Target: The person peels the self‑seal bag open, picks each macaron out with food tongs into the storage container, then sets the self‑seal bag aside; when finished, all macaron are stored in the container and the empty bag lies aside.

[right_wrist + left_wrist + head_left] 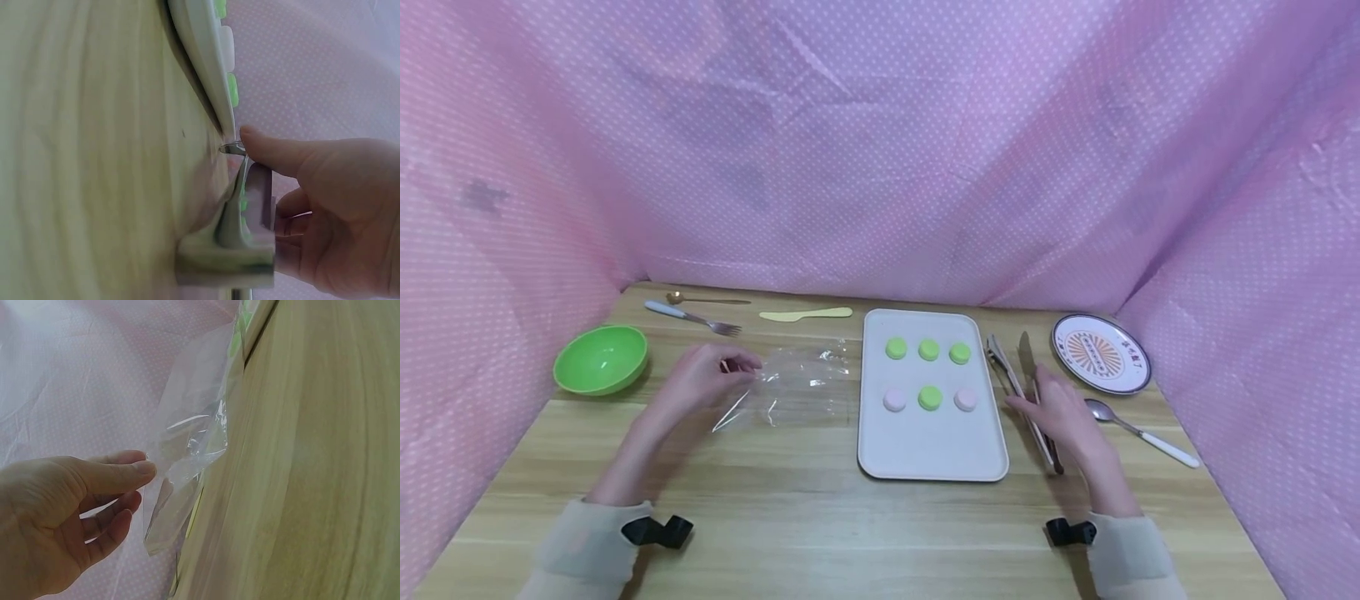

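My left hand (711, 375) pinches the edge of a clear plastic bag (808, 383) between thumb and fingertips. In the left wrist view the bag (190, 434) hangs out from the thumb. My right hand (1060, 408) is over a pair of metal tongs (1018, 387), thumb on the tray side and fingers on the other, with a gap between. A dark knife (1027, 354) lies beside the tongs, partly covered by this hand. In the right wrist view the tongs (228, 262) stand close below the thumb (269, 147); contact is hard to tell.
Between the hands lies a white tray (932, 454) bearing several green discs (929, 398) and two pale pink ones (894, 400). A green bowl (601, 360), fork (692, 317), gold spoon (707, 299) and yellow knife (805, 314) are leftward; a plate (1101, 354) and spoon (1142, 433), rightward.
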`<state>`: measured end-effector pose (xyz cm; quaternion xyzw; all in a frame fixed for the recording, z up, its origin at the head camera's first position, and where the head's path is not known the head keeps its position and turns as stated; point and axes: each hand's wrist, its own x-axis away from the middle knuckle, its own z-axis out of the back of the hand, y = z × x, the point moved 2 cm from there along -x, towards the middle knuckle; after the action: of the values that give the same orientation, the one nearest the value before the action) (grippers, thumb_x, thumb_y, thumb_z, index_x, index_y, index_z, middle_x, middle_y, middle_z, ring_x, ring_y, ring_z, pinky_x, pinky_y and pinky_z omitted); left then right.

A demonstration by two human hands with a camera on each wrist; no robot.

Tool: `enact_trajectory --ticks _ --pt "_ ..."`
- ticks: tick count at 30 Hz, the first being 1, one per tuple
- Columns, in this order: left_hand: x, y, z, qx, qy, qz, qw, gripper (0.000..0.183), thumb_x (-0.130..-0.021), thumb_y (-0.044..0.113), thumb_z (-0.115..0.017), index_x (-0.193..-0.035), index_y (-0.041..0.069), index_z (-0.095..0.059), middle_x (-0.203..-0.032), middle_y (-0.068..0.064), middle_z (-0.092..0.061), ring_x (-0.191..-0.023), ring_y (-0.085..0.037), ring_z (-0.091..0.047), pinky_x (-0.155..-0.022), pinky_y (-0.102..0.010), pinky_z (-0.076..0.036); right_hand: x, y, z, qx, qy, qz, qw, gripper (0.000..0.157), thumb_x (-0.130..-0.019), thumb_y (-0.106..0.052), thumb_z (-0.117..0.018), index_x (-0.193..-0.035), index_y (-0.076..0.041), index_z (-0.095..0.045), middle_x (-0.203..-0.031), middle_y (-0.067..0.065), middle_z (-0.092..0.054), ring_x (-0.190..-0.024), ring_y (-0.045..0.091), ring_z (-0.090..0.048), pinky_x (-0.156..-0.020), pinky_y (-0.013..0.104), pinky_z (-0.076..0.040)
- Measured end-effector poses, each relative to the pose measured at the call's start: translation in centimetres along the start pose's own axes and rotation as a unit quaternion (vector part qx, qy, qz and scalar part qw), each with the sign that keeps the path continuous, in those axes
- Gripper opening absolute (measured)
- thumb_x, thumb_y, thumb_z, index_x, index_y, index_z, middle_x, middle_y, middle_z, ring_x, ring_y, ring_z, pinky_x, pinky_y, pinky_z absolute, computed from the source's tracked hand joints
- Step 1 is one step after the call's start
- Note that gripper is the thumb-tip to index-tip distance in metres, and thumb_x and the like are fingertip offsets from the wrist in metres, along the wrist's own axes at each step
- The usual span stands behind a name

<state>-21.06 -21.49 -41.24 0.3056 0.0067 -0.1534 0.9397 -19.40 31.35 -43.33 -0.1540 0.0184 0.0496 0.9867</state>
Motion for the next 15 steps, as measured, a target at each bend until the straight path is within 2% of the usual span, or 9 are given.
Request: enact_trajectory --ticks 7,10,13,15 --pt "0.48 -0.49 -0.03 0.0 0.004 0.004 1.0 0.018 -0.081 0.019 -0.073 -0.099 0.018 -0.073 -0.081 0.007 -0.07 -0.074 -0.009 -0.061 -0.067 -0.023 -0.049 -0.31 -0.37 0.15 -0.008 -0.013 0.005 1.0 0.057 -0.086 -0.052 -0.061 -0.109 -0.001 -0.051 -0.078 0.009 -0.057 -0.072 0.024 -0.055 -0.062 0.039 -0.047" --pt "0.54 -0.52 -0.3 0.005 0.003 0.009 0.9999 0.018 -0.081 0.021 -0.073 -0.099 0.019 -0.072 -0.083 0.008 -0.07 -0.075 -0.009 -0.061 -0.068 -0.024 -0.05 -0.09 -0.24 0.29 -0.013 -0.02 0.004 1.0 0.066 -0.087 -0.052 -0.059 -0.122 0.003 -0.048 -0.091 0.019 -0.064 -0.086 0.035 -0.061 -0.074 0.05 -0.05" --pt "0.51 -0.42 -0.53 0.009 0.006 0.006 0.9999 0.019 -0.081 0.024 -0.073 -0.099 0.02 -0.072 -0.084 0.008 -0.07 -0.075 -0.01 -0.061 -0.068 -0.025 -0.049 0.18 0.08 0.54 -0.02 -0.027 -0.002 0.999 0.074 -0.089 -0.052 -0.056 -0.133 0.006 -0.042 -0.112 0.029 -0.061 -0.105 0.046 -0.057 -0.088 0.058 -0.046" --pt "0.51 -0.35 -0.62 0.01 0.009 0.002 0.9999 0.019 -0.08 0.025 -0.074 -0.099 0.02 -0.072 -0.085 0.008 -0.07 -0.074 -0.01 -0.061 -0.068 -0.025 -0.049 0.28 0.27 0.78 -0.023 -0.035 -0.004 0.999 0.074 -0.09 -0.053 -0.054 -0.133 0.006 -0.042 -0.11 0.028 -0.062 -0.103 0.045 -0.058 -0.086 0.058 -0.047"
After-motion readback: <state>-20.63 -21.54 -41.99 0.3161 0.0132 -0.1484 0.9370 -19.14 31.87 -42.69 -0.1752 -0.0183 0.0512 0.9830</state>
